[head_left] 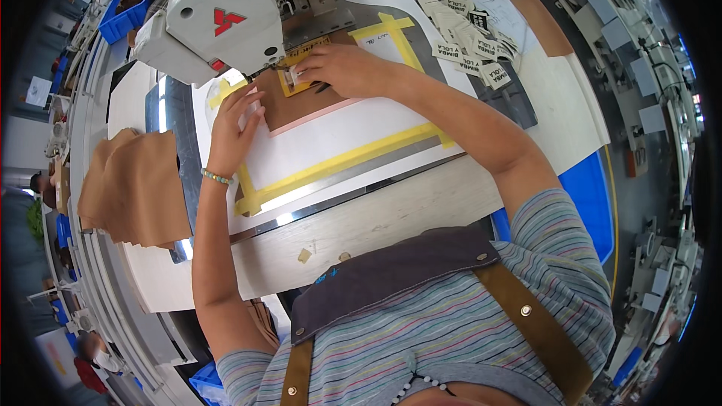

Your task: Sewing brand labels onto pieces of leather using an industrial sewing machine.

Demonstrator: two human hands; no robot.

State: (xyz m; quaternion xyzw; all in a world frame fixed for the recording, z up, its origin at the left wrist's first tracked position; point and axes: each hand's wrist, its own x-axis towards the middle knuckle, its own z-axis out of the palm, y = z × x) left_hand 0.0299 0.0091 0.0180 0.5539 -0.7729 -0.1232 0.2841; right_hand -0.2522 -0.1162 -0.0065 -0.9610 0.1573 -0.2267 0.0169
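Beneath the head of a white sewing machine [218, 15], a brown piece [301, 111] with pink edging lies on a white board [331, 150] bordered by yellow tape. My left hand [239, 124] rests at the brown piece's left edge, fingers loosely bent and apart. My right hand [338, 71] is bent over a small yellow template [293, 86] on that piece, fingertips near the machine's foot; a slim dark object shows under the fingers, too hidden to name. The needle area is partly hidden by the machine head and my fingers.
Stacked brown sheets [131, 184] lie at the left, white labels [470, 41] and a brown sheet [541, 26] at the back right. A blue bin [131, 0] stands behind, another [583, 203] beside the table's right. Co-workers [94, 353] are at the far left.
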